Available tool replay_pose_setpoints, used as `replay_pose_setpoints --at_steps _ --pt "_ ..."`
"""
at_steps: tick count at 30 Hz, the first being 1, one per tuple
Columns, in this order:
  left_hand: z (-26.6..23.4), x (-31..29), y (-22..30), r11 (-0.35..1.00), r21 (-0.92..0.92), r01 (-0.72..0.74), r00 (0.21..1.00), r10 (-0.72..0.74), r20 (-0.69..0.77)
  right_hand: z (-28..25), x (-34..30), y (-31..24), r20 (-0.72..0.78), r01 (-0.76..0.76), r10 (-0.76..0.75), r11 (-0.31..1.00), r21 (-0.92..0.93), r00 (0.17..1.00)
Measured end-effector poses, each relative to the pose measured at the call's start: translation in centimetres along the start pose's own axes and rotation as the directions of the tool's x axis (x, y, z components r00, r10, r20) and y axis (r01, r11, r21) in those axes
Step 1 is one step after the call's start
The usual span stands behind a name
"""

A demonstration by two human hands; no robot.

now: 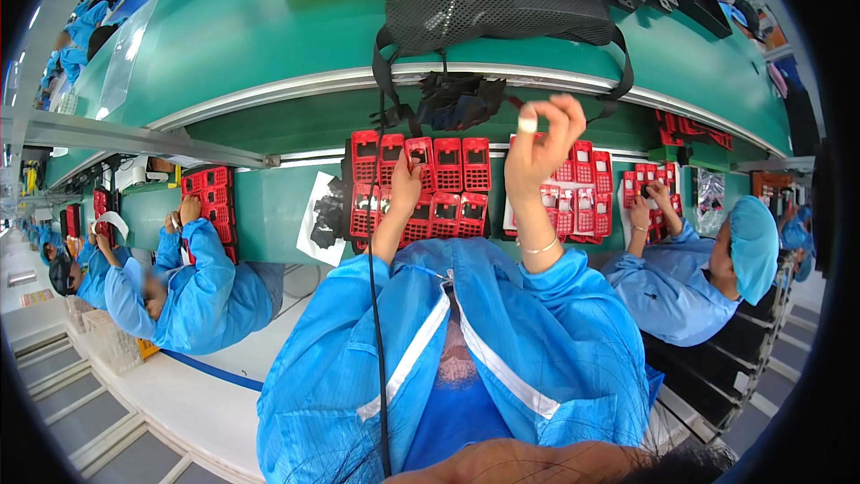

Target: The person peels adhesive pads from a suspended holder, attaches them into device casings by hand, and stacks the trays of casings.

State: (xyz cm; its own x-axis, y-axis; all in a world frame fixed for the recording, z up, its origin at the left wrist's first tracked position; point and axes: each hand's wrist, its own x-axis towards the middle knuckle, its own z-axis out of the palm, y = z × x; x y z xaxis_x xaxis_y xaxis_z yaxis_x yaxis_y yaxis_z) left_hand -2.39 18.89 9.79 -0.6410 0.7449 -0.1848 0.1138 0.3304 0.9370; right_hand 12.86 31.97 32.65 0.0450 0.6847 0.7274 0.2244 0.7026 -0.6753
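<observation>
Rows of red keypad-phone housings lie in front of me. My left hand is closed at the edge of one red phone housing in the far row, with the thumb on it. To the right, my right hand is raised above a second group of red housings. Its fingers are curled together, and one fingertip wears a white cover. A small dark piece shows beside that fingertip; I cannot make out what it is. A bunch of black pieces sits between the hands, beyond the housings.
A black mesh bag rests on the green upper shelf beyond a metal rail. Black pieces lie on a white sheet at left. A black cable runs down before me. Co-workers in blue sit on both sides.
</observation>
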Motion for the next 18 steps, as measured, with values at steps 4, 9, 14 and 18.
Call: replay_pose_setpoints --at_steps 4,9,14,18 --pt "0.4 0.5 -1.6 0.861 0.418 -0.290 0.926 0.362 -0.103 1.9 2.1 0.0 0.024 -0.045 0.049 0.989 -0.138 0.999" --pt "-2.9 0.3 0.8 0.752 0.539 -0.379 0.885 0.465 -0.028 2.1 2.0 0.5 -0.008 -0.046 0.046 0.979 -0.197 0.999" --pt "-4.7 0.4 -1.0 0.646 0.687 -0.333 0.901 0.434 0.029 1.9 2.3 0.9 -0.001 -0.008 0.008 0.966 -0.258 1.000" --pt "-4.4 0.4 -1.8 0.576 0.762 -0.297 0.911 0.411 0.045 2.1 2.1 0.6 -0.010 0.011 -0.015 0.956 -0.292 1.000"
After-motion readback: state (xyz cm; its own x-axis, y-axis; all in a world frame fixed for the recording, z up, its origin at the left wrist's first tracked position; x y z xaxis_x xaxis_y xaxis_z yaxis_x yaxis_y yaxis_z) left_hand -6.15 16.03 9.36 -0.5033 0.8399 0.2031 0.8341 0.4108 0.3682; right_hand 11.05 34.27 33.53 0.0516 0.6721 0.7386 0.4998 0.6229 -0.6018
